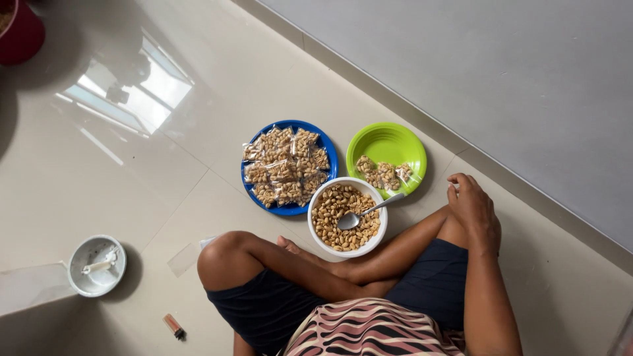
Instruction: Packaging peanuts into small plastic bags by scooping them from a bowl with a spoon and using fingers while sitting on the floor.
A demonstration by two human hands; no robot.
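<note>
Only one hand shows here. The right hand (472, 209) is resting loosely on the person's right knee, fingers curled a bit, holding nothing. The left hand is out of frame, so no idea what it's doing.

Working outward from that hand: the nearest thing is the metal spoon (366, 212), sitting in the white bowl of peanuts (347, 217) just beyond the crossed legs. The bit that matters is how the spoon lies. Its scoop end is buried in the nuts near the bowl's middle, and the handle runs up and to the right, poking over the rim on the right side, so the free end points toward the right hand. That hand is clearly the closer one, a short way to the right of the handle tip, not touching it.

Just past the bowl on the far right is a green plate (391, 142) with a few small sealed packets of nuts. Far left of the bowl is a blue plate (328, 151) piled with lots more packets. Both plates touch or nearly touch the bowl's rim.
</note>
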